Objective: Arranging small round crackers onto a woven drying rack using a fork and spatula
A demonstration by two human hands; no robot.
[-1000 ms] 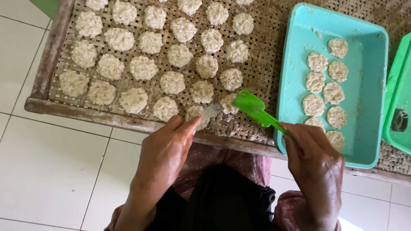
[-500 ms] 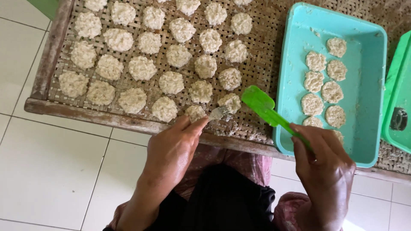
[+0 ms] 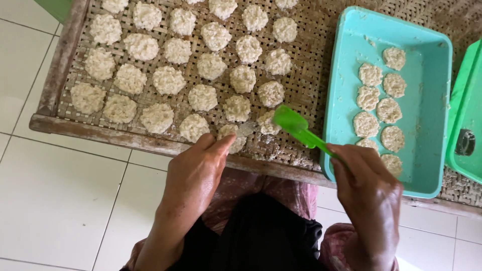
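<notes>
The left hand (image 3: 196, 168) touches a pale rice cake (image 3: 232, 137) at the woven tray's (image 3: 311, 75) lower edge; the right hand (image 3: 369, 188) grips a green spatula (image 3: 296, 125) beside a turquoise tub (image 3: 427, 105).

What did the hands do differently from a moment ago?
The green spatula in the right hand swung up and away from the tray edge, its blade now lifted beside the newest rice patty. The left hand crept forward, fingertips reaching the patty at the near edge. The woven tray, the rows of patties and the teal tub stayed where they were.
</notes>
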